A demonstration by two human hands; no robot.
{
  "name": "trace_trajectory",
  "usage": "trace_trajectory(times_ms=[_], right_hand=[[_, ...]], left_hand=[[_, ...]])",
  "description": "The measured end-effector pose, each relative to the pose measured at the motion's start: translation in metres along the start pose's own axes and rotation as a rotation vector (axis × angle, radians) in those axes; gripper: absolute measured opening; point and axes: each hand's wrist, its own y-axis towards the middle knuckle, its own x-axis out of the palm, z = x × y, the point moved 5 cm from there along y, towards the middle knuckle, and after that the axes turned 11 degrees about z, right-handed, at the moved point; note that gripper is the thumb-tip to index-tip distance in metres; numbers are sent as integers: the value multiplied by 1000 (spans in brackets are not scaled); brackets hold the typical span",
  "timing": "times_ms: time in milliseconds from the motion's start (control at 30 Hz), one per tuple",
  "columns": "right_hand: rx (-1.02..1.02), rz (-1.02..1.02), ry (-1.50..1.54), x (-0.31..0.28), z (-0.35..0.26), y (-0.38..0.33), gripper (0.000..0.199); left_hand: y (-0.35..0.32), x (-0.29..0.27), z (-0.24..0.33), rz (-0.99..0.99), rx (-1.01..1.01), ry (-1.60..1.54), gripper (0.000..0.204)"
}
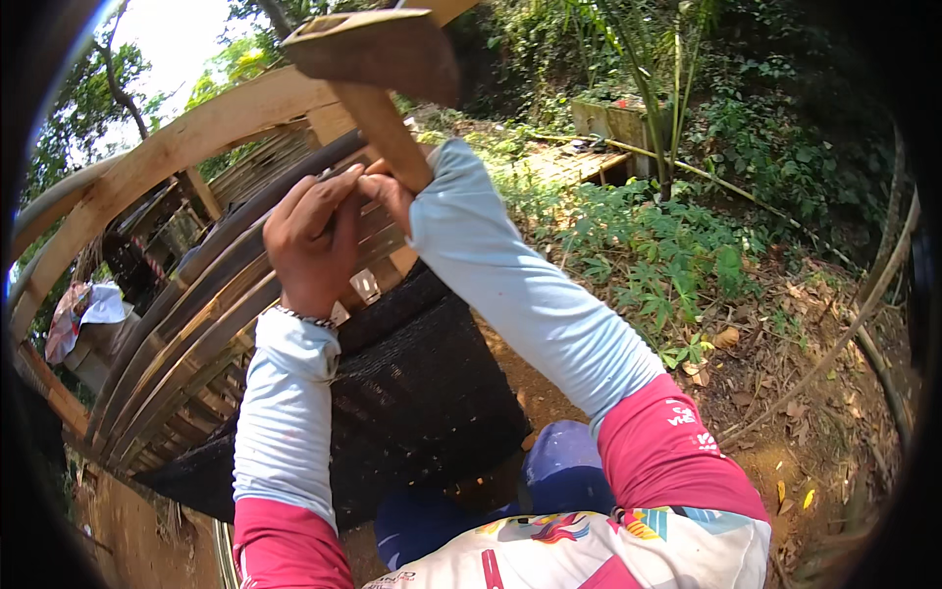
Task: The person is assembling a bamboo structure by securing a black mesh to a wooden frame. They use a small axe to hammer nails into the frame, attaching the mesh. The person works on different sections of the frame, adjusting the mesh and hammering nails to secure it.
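My right hand (394, 192) grips the wooden handle of a hammer (378, 59), whose broad brown head is raised above my hands near the top of the view. My left hand (312, 239) rests with closed fingers against the bamboo-slat fence (186, 344), just left of the hammer handle; a small nail may be pinched in it, but I cannot tell. Both arms wear pale blue sleeves with pink upper sleeves. A wooden top rail (177, 147) runs diagonally across the fence above my hands.
Black mesh netting (422, 393) hangs against the lower fence below my arms. Bare brown soil (785, 432) with dry leaves lies to the right, with green plants (648, 245) behind. A wooden platform (579, 162) sits farther back. Cloth (83, 309) hangs at far left.
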Motion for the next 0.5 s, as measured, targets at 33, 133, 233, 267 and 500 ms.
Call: trace_trajectory(times_ms=[33,133,233,267,500], right_hand=[[-28,7,48,5,10,0,10],[-144,35,-52,-2,4,7,7],[-79,-149,-5,8,20,12,6],[-34,-279,-74,10,26,20,6],[36,-452,-227,18,32,30,9]], left_hand=[[1,-2,1,-11,27,1,20],[6,9,6,-12,-15,1,17],[2,7,4,-36,-9,68,15],[2,8,5,-43,7,94,14],[0,5,2,19,-78,71,10]])
